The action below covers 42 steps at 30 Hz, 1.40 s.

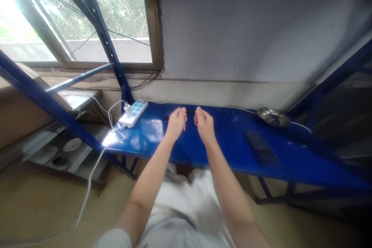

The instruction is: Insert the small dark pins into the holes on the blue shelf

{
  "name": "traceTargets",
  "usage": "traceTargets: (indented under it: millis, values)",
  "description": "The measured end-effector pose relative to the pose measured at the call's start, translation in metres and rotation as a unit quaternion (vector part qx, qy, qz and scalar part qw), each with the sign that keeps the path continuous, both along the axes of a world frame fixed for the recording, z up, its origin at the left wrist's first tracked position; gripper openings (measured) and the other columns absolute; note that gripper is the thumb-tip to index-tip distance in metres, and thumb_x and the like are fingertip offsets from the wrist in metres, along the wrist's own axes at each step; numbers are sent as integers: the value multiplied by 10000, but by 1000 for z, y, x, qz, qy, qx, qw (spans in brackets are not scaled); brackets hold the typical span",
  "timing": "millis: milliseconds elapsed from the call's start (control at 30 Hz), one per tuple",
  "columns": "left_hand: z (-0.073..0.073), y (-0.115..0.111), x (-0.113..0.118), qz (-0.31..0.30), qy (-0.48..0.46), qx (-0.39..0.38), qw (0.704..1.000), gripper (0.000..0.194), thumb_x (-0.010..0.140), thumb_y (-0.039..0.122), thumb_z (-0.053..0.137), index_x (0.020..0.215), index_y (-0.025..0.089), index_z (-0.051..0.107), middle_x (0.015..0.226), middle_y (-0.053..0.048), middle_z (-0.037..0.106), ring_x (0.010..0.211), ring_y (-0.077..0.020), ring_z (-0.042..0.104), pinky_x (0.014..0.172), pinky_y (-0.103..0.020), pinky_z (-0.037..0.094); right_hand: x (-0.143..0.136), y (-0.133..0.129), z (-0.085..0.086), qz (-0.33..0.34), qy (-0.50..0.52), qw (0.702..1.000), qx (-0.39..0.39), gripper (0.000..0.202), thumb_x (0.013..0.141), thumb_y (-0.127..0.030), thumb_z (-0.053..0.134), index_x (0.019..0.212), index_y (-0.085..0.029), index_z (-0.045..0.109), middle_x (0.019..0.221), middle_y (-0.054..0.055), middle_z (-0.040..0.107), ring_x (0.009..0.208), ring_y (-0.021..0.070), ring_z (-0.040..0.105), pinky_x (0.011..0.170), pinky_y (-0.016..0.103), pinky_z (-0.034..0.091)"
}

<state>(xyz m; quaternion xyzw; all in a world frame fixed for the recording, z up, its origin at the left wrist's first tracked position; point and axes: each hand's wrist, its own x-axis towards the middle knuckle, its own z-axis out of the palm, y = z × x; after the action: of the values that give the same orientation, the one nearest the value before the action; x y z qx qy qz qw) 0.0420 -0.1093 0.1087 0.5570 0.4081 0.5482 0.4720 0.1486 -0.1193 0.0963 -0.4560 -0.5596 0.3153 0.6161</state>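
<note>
Above the middle of the blue tabletop (pixel 223 139), a thin dark strip (pixel 190 111) spans the short gap between my two hands. My left hand (pixel 177 123) is closed on its left end, with the fingers pinched together. At the other end, my right hand (pixel 204 124) pinches it the same way. A small dark piece (pixel 166 117) shows just left of my left hand; I cannot tell whether it belongs to the strip. The strip is too small and blurred to name its kind.
A white power strip (pixel 133 114) with a plug and white cable (pixel 90 178) lies on the left. Toward the right are a shiny metal dish (pixel 273 117) and a pixelated dark object (pixel 261 148). Blue posts (pixel 107 42) frame the table; a wall stands behind.
</note>
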Motion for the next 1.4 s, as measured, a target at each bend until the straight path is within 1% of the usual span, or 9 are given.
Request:
traceTargets:
  millis: [200,300,433,567,900,1067,1133,1233,1400]
  values:
    - [-1,6,-7,22,-42,-20,999,385,800,412,502,535,178,349,402,79,324,302,-27,303,314,-166,239,4,-3,2,23,28,999,-2,433,825,-544,417,565,-199,390,528,-42,373,474,77,354,449,211,311]
    - [-2,9,-11,41,-29,-17,999,388,790,458,510,554,160,436,418,57,403,315,-32,350,323,-167,268,9,0,2,34,-1,999,-11,367,822,-527,432,667,-199,488,557,-40,430,483,79,396,457,205,338]
    - [-3,10,-13,45,-17,1,999,368,776,497,518,757,137,585,570,19,549,347,-33,422,338,-167,305,14,6,-2,40,-26,999,5,317,813,-499,460,853,-197,550,649,-30,516,494,76,446,488,214,382]
    - [-4,10,-12,33,-13,23,999,385,738,453,589,972,149,606,686,0,601,391,-31,466,365,-158,343,16,9,-8,36,-39,999,9,310,805,-475,484,933,-200,554,700,-18,551,533,84,489,526,222,410]
    - [-6,15,-11,0,-13,44,999,301,683,353,659,892,140,622,688,-2,600,415,-32,467,394,-163,370,28,13,-15,0,-163,983,80,252,797,-421,523,864,-204,632,837,32,591,645,114,529,614,252,437]
    - [-8,21,-7,91,-22,77,993,268,705,380,635,839,148,619,693,11,571,417,-24,445,399,-164,364,40,19,-15,-58,-233,968,71,245,773,-398,546,814,-185,658,766,42,594,656,135,525,638,276,443]
    - [-12,28,-2,118,-18,89,989,279,714,398,621,841,149,616,716,7,573,425,-25,442,400,-164,364,48,24,-19,-91,-204,975,19,255,760,-396,551,823,-173,656,763,50,624,669,145,551,657,286,456]
    - [-25,41,10,81,41,74,993,287,699,386,635,841,137,632,734,-12,601,476,-51,484,439,-177,395,64,31,-28,-128,-136,980,-61,285,717,-396,586,841,-147,651,766,66,661,677,157,592,655,285,478]
    - [-65,63,42,26,227,41,973,178,654,270,682,758,126,677,732,-49,663,653,-123,582,655,-238,457,91,39,-53,-142,-133,966,-168,270,669,-349,611,816,-126,653,724,61,682,542,137,597,576,263,485]
